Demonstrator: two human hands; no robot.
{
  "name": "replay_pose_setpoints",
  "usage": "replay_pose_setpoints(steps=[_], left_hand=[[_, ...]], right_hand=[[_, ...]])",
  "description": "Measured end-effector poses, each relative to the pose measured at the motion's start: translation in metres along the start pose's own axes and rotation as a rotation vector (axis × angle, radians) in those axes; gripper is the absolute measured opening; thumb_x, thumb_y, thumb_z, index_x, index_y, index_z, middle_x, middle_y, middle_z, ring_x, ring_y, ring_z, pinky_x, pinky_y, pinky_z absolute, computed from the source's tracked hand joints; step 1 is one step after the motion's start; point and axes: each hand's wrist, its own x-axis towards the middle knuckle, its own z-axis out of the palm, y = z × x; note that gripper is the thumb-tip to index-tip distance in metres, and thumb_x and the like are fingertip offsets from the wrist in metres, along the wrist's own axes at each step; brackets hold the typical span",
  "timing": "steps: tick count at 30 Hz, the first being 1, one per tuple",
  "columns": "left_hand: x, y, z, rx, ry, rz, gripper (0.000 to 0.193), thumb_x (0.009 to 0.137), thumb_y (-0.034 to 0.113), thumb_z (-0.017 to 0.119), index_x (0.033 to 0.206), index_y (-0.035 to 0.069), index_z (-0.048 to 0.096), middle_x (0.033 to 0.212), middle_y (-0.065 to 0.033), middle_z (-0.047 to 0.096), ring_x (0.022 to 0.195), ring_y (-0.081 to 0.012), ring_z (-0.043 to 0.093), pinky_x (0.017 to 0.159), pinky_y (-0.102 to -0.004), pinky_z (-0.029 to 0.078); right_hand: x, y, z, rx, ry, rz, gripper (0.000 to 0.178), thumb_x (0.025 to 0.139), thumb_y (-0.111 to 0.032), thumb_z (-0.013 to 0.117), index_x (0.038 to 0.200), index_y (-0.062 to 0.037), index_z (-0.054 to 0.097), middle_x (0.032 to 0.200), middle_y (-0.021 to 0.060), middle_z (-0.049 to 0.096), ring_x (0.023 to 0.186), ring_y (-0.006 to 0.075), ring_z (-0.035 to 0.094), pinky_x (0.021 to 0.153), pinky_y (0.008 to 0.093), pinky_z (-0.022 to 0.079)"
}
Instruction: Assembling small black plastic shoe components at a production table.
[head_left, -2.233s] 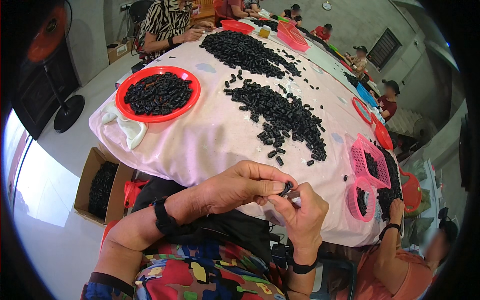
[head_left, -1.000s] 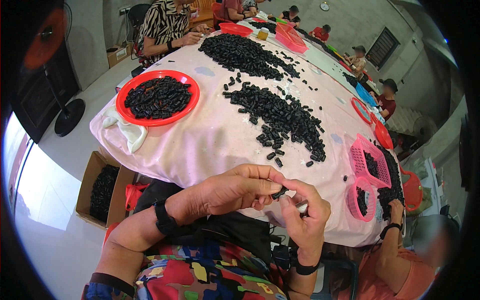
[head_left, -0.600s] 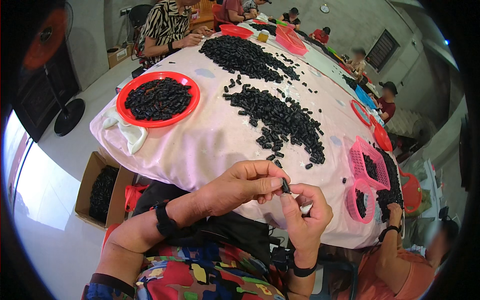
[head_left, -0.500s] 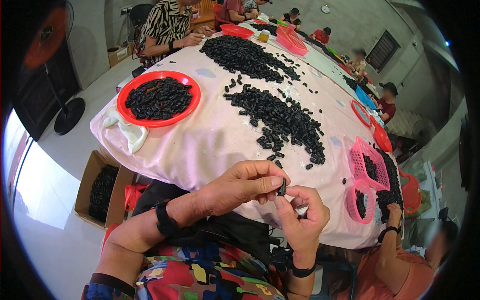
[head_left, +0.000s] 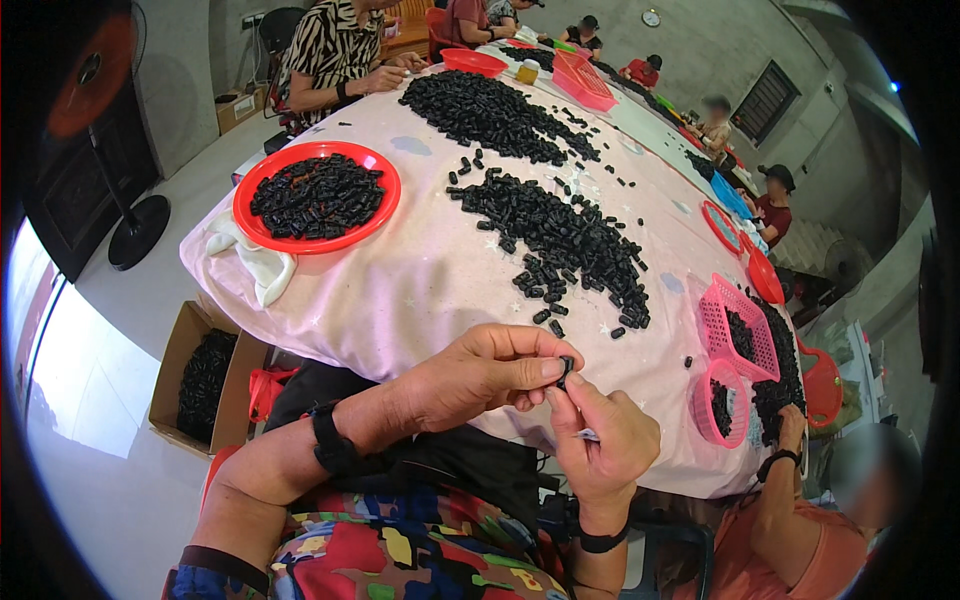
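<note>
In front of me, over the near edge of the cloth, my left hand (head_left: 490, 370) pinches a small black cylindrical piece (head_left: 566, 367) between thumb and forefinger. The thumb and forefinger of my right hand (head_left: 608, 435) meet close against the lower side of that piece. Something whitish (head_left: 590, 434) shows between my right hand's fingers; its kind is not clear. Beyond my hands lies a loose heap of similar black pieces (head_left: 560, 235) on the pale pink tablecloth (head_left: 400, 310). To the left, more of them fill a red round tray (head_left: 388, 212).
Farther back is another black heap (head_left: 480, 110). Pink baskets (head_left: 738, 325) stand at the right, near a co-worker's hand (head_left: 791, 425). A cardboard box (head_left: 180, 370) of black pieces sits on the floor at left, below a white cloth (head_left: 270, 275). Several people sit around the table.
The black piece has been tipped, so its end now shows more. My right fingers have closed in near it, and the whitish thing shows less.
</note>
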Motion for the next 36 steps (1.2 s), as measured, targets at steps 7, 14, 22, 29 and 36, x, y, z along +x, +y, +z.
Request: replay_pose_setpoints(steps=[7,14,22,29,36], left_hand=[[-0.0016,0.0016,0.0053,-0.015,0.037,-0.045,0.025,0.094,0.021,0.059,0.114,0.006,0.062,0.087,0.0052,0.058,0.071,-0.0019,0.047,0.065,-0.0177,0.039],[-0.0018,0.0007,-0.0005,-0.063,-0.030,-0.032,0.030,0.095,0.019,0.057,0.119,0.002,0.059,0.093,0.0007,0.060,0.077,-0.0053,0.052,0.068,-0.0197,0.042],[-0.0005,0.0002,0.0019,-0.004,-0.040,-0.061,0.030,0.095,0.017,0.055,0.120,0.000,0.058,0.111,-0.0059,0.061,0.100,-0.0113,0.057,0.088,-0.0254,0.046],[0.0000,-0.0008,0.0026,0.059,-0.053,-0.015,0.029,0.096,0.021,0.056,0.119,0.004,0.060,0.094,0.0027,0.061,0.074,-0.0020,0.048,0.065,-0.0173,0.042],[-0.0011,0.0012,0.0010,0.086,-0.050,-0.054,0.028,0.095,0.016,0.055,0.119,0.002,0.060,0.111,-0.0038,0.062,0.100,-0.0088,0.057,0.087,-0.0231,0.046]], right_hand=[[-0.0029,0.0008,0.0034,-0.005,0.060,-0.044,0.019,0.072,-0.011,0.079,0.085,-0.0069,0.066,0.054,0.0033,0.048,0.042,0.0180,0.046,0.038,0.0297,0.032],[-0.0025,0.0022,-0.0044,0.258,-0.079,0.428,0.037,0.070,-0.029,0.083,0.073,-0.0046,0.056,0.057,0.0043,0.055,0.045,0.0120,0.051,0.042,0.0246,0.040],[-0.0004,0.0015,-0.0015,0.291,-0.222,0.564,0.047,0.068,-0.039,0.083,0.073,-0.0020,0.055,0.057,0.0070,0.056,0.048,0.0128,0.053,0.045,0.0255,0.042],[-0.0007,0.0022,0.0003,0.218,-0.223,0.501,0.050,0.069,-0.044,0.081,0.073,-0.0015,0.054,0.056,0.0085,0.055,0.048,0.0168,0.054,0.046,0.0273,0.043],[-0.0006,0.0032,0.0013,0.175,-0.242,0.472,0.051,0.070,-0.045,0.080,0.073,-0.0019,0.054,0.056,0.0092,0.056,0.048,0.0184,0.055,0.046,0.0281,0.043]])
